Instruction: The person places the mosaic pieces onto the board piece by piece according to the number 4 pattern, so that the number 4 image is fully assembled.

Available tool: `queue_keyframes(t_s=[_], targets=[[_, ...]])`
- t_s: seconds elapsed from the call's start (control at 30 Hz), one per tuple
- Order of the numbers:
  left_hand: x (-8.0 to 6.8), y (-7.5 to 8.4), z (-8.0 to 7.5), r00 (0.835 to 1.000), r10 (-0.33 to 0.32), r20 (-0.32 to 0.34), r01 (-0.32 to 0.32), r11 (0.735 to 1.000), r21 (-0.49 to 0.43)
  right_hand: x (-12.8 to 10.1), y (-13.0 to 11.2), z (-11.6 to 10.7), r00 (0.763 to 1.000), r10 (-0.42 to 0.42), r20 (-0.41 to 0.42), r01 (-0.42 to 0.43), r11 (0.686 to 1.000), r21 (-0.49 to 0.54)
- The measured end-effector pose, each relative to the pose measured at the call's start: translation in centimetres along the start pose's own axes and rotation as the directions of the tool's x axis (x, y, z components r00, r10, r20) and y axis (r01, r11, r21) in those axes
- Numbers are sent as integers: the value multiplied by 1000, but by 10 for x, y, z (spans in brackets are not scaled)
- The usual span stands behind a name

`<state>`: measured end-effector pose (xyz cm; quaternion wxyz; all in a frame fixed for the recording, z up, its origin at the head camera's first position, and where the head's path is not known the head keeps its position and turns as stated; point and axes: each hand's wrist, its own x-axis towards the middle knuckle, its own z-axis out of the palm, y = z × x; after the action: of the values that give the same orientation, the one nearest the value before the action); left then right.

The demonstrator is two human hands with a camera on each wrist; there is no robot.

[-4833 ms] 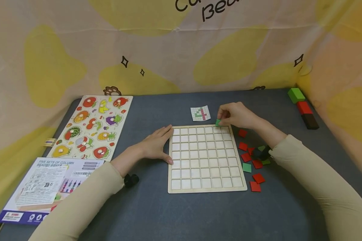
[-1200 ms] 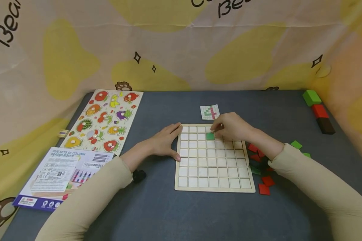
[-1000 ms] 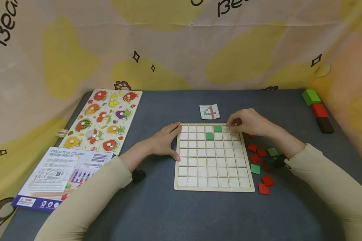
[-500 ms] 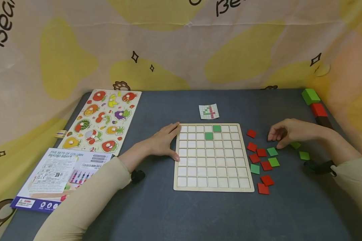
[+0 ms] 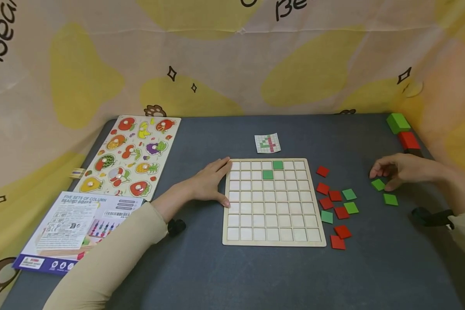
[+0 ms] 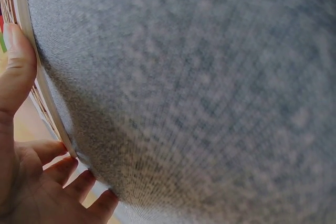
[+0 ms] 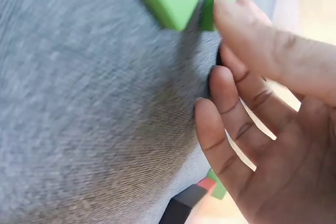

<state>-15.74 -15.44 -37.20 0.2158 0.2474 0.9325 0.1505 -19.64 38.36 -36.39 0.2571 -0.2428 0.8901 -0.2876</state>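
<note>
Backdrop [image 5: 232,64]: cream cloth with yellow blotches, small black stars and black lettering; walls in the surface from 9 through 12 to 3 o'clock.
Table [image 5: 232,275]: dark grey, felt-like weave in both wrist views; fills the lower frame.
Fruit puzzle [image 5: 129,157]: flat at 10 o'clock of the grid board, well apart from it.
Box [image 5: 77,226]: printed, blue-edged, at 8 o'clock, just beside the fruit puzzle's near end.
Grid board [image 5: 273,202]: pale wood, centre of table; two green squares seated in top rows, touching corner to corner.
Left hand [image 5: 211,183]: flat on table, straight fingers pressed against the board's 9 o'clock edge; thumb along the rim in the wrist view.
Right hand [image 5: 401,172]: at 3 o'clock, well apart from the board; fingers loosely curled, tips down at a green tile, nothing gripped that shows.
Blocks [image 5: 404,135]: green, red and dark, in a row at 2 o'clock by the cloth.
Loose tiles [image 5: 337,204]: red and green, scattered just beside the board's 3 o'clock edge.
Pattern card [image 5: 268,143]: small, at 12 o'clock of the board, near it.
Green tile [image 5: 378,184]: flat on table under the right fingertips; second green tile [image 5: 390,199] near, at its 5 o'clock.
</note>
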Motion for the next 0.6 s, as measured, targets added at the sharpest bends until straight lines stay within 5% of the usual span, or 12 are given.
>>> queue_keyframes(t_s=[0.33, 0.6], targets=[[-1, -1, 1, 1000, -5, -2, 5, 1000, -4, 11, -24, 3, 986, 135, -96, -153, 964, -216], [0, -1, 1, 1000, -1, -4, 0, 1000, -4, 44, -75, 20, 979, 30, -202, -68, 981, -182]])
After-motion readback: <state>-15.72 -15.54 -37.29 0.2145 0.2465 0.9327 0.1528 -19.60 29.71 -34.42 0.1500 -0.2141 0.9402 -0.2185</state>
